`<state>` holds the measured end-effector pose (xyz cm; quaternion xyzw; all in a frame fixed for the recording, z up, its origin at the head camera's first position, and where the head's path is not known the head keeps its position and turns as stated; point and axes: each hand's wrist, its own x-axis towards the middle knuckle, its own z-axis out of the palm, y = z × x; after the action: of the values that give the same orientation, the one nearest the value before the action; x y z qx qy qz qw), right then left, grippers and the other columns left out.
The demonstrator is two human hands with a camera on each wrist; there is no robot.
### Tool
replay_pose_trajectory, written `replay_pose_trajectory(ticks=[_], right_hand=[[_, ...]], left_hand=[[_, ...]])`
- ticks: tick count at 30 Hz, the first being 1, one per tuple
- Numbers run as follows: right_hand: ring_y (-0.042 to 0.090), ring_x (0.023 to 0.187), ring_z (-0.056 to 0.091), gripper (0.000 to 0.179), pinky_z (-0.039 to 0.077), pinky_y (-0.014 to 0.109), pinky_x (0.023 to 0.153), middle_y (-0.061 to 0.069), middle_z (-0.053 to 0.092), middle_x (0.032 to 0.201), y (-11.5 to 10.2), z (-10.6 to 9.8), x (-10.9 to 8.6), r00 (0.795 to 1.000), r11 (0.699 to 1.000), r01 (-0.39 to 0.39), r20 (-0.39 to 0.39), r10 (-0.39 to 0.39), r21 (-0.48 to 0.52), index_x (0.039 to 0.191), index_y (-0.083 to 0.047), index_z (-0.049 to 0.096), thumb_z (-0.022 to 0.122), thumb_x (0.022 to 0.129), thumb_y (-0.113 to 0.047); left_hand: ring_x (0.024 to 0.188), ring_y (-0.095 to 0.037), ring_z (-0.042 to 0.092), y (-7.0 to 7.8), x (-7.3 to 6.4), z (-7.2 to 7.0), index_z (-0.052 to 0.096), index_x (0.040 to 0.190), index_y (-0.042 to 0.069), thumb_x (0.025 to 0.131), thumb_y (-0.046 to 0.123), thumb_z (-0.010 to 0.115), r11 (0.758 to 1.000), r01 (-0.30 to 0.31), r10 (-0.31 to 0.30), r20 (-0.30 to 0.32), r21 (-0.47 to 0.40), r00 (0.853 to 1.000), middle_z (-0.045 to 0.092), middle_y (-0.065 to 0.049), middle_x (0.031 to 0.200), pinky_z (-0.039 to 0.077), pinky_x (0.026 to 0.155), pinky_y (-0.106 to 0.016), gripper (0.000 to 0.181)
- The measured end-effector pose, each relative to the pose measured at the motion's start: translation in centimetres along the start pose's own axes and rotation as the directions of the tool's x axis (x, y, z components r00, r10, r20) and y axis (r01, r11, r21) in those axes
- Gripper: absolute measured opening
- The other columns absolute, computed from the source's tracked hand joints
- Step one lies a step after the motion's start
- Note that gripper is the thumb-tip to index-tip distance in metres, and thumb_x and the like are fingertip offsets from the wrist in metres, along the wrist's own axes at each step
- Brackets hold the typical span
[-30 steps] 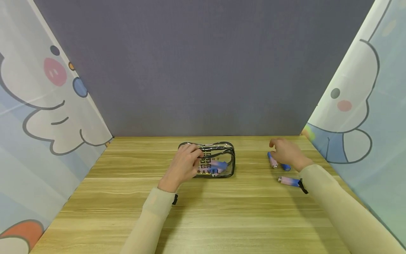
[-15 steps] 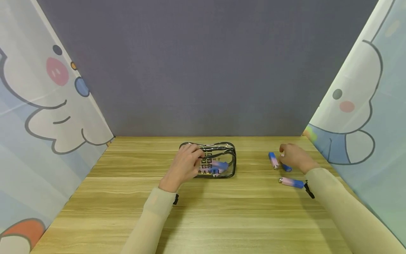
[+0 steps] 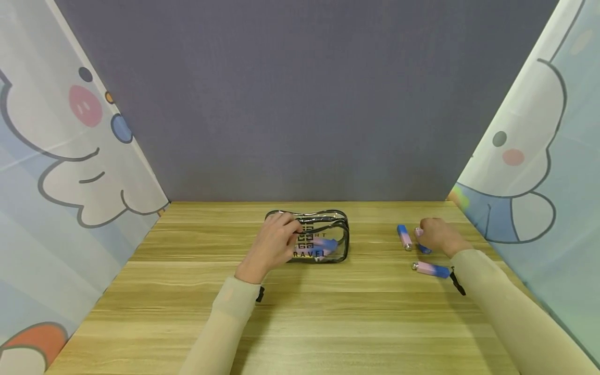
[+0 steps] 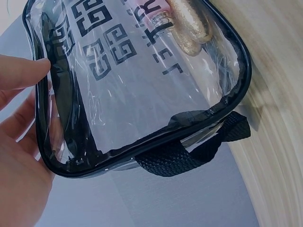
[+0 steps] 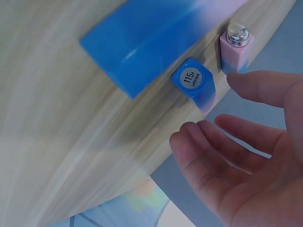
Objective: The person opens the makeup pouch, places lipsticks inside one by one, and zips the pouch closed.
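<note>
My left hand point(image 3: 269, 242) grips the top edge of a clear toiletry bag point(image 3: 344, 234) with black piping and printed lettering. In the left wrist view the thumb presses the near side of its black rim point(image 4: 42, 109), with the other fingers behind. Pink-and-blue lipsticks point(image 3: 328, 245) show through the plastic, and gold rounded pieces point(image 4: 189, 28) lie beside one. My right hand point(image 3: 440, 235) is low over a lipstick point(image 5: 191, 80) labelled 115, its thumb and fingers apart around the far end. Two more lie nearby: one lipstick point(image 3: 404, 237) to the left, another lipstick point(image 3: 430, 269) in front.
The wooden table point(image 3: 328, 323) runs back to a grey panel point(image 3: 300, 104). Cartoon-printed curtains stand on the left point(image 3: 84, 156) and right point(image 3: 520, 172). A black webbing loop point(image 4: 189, 156) sticks out from the bag's end.
My right hand has moved right and down, from above the left lipstick to the one labelled 115. My left hand stays on the bag.
</note>
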<state>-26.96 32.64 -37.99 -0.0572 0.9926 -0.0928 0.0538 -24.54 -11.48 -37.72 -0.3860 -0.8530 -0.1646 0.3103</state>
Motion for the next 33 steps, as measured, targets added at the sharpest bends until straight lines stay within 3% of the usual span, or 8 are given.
replay_pose_trajectory(ticks=[5, 9, 13, 17, 20, 28, 33], right_hand=[[0.032, 0.075, 0.057, 0.03, 0.048, 0.053, 0.073, 0.016, 0.06, 0.082, 0.1, 0.2, 0.0, 1.0, 1.0, -0.016, 0.022, 0.016, -0.007, 0.08, -0.003, 0.056, 0.048, 0.102, -0.02], [0.028, 0.068, 0.054, 0.034, 0.047, 0.048, 0.07, 0.011, 0.055, 0.073, 0.3, 0.5, 0.0, 1.0, 1.0, -0.008, 0.026, 0.008, -0.013, 0.074, -0.005, 0.052, 0.047, 0.104, -0.02], [0.028, 0.069, 0.055, 0.033, 0.048, 0.048, 0.069, 0.012, 0.056, 0.074, 0.5, 0.7, -0.1, 1.0, 1.0, 0.009, 0.02, -0.009, -0.008, 0.081, 0.001, 0.056, 0.048, 0.105, -0.02], [0.041, 0.085, 0.064, 0.031, 0.052, 0.054, 0.077, 0.026, 0.064, 0.093, 0.8, 0.7, -0.3, 0.999, 0.999, 0.023, 0.036, -0.022, -0.029, 0.102, 0.011, 0.058, 0.051, 0.104, -0.018], [0.049, 0.096, 0.063, 0.029, 0.052, 0.057, 0.08, 0.034, 0.063, 0.107, 0.9, 0.6, -0.5, 0.998, 0.999, 0.027, 0.064, -0.024, -0.043, 0.111, 0.012, 0.055, 0.054, 0.103, -0.015], [0.04, 0.091, 0.064, 0.021, 0.052, 0.055, 0.077, 0.028, 0.063, 0.102, 1.1, 0.4, -0.8, 0.996, 0.998, 0.048, 0.08, -0.045, -0.038, 0.109, 0.006, 0.054, 0.058, 0.089, 0.002], [0.033, 0.083, 0.06, 0.017, 0.052, 0.052, 0.073, 0.022, 0.06, 0.096, 0.9, 0.1, -1.0, 0.997, 0.996, 0.069, 0.049, -0.066, -0.051, 0.11, 0.002, 0.054, 0.06, 0.096, -0.006]], left_hand=[[0.095, -0.026, 0.063, 0.1, 0.0, 0.0, 0.074, 0.092, 0.01, 0.085, -0.006, 0.07, 1.0, 0.011, -0.011, 0.008, -0.008, 1.0, 0.067, -0.005, 0.098, 0.05, 0.094, -0.044, 0.018], [0.096, -0.026, 0.063, 0.1, 0.1, -0.1, 0.074, 0.092, 0.009, 0.085, -0.006, 0.069, 1.0, 0.01, -0.01, 0.013, -0.009, 1.0, 0.067, -0.005, 0.098, 0.05, 0.096, -0.044, 0.018], [0.096, -0.026, 0.063, 0.1, 0.1, -0.1, 0.074, 0.092, 0.009, 0.085, -0.007, 0.069, 1.0, 0.009, -0.009, 0.014, -0.009, 1.0, 0.067, -0.005, 0.098, 0.05, 0.096, -0.045, 0.018], [0.096, -0.026, 0.063, 0.1, 0.0, -0.1, 0.074, 0.092, 0.009, 0.085, -0.006, 0.069, 1.0, 0.012, -0.012, 0.02, -0.006, 1.0, 0.067, -0.005, 0.098, 0.05, 0.096, -0.045, 0.018], [0.096, -0.026, 0.063, 0.0, 0.0, -0.1, 0.074, 0.093, 0.009, 0.086, -0.006, 0.069, 1.0, 0.011, -0.011, 0.02, -0.006, 1.0, 0.067, -0.005, 0.098, 0.05, 0.096, -0.045, 0.018], [0.094, -0.026, 0.063, 0.0, -0.1, -0.2, 0.074, 0.092, 0.009, 0.085, -0.006, 0.07, 1.0, 0.003, -0.003, 0.009, -0.009, 1.0, 0.067, -0.005, 0.097, 0.05, 0.095, -0.045, 0.018], [0.094, -0.026, 0.063, 0.1, 0.0, -0.3, 0.074, 0.092, 0.009, 0.085, -0.006, 0.07, 1.0, -0.001, 0.001, 0.003, -0.012, 1.0, 0.067, -0.005, 0.098, 0.051, 0.094, -0.045, 0.017]])
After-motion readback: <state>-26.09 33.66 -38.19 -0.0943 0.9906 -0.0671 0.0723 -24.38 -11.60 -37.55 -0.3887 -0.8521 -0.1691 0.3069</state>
